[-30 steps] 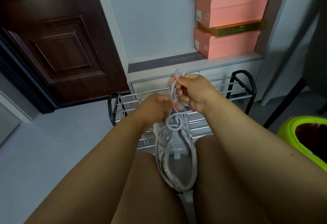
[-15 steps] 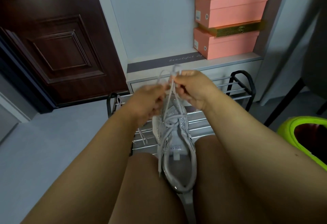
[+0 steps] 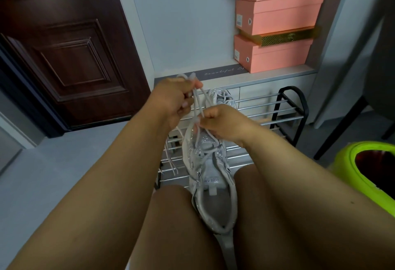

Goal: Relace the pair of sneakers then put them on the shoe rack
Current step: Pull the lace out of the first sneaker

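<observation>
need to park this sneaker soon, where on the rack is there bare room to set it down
The top rails of the shoe rack are bare right of the second sneaker, up to the black end frame. The lower rails are crowded by loose laces, and both hands work there.

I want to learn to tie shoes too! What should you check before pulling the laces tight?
1. Left hand holds the lace ends: ok.
2. Right hand pinches the lace near the eyelets: ok.
3. Sneaker sits steady between the knees: ok.
4. Lace threaded through every eyelet: cannot tell, the hands hide the top ones.
5. Both ends even in length: cannot tell.
6. Shoe rack has room beside the other sneaker: ok.
</observation>
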